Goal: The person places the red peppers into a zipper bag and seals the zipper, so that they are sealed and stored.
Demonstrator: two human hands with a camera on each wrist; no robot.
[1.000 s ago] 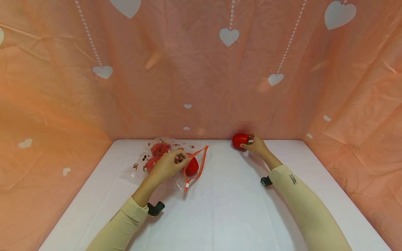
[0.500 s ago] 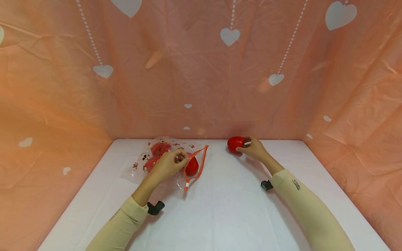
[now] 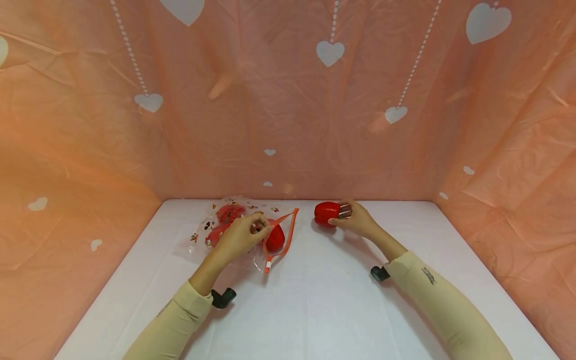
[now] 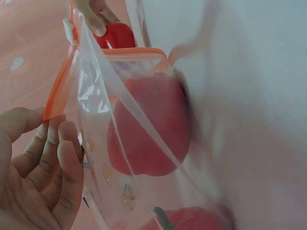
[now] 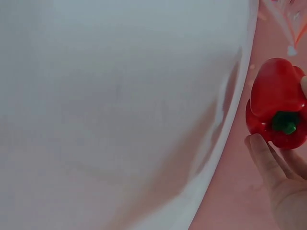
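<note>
My left hand [image 3: 243,237] pinches the orange zip edge of a clear printed zip bag [image 4: 98,100], keeping its mouth spread apart. Inside the bag lie several red bell peppers, one of them [image 3: 275,239] close to the opening and another with a green stem [image 4: 192,219] deeper in. Right of the bag, my right hand [image 3: 357,219] grips a red bell pepper [image 3: 326,214] by its stem end. Its green stem shows between the fingers in the right wrist view, where the pepper [image 5: 278,93] is at the right edge. This pepper and the bag are apart.
A white-covered table [image 3: 310,300] lies under both hands. Behind it and at both sides hangs an orange curtain [image 3: 288,125] with white hearts. The bag's white slider [image 3: 268,265] is at the near end of the orange zip.
My right hand has carried the bell pepper leftward and slightly nearer to me, towards the bag's mouth. The left hand and the bag have stayed in place.
</note>
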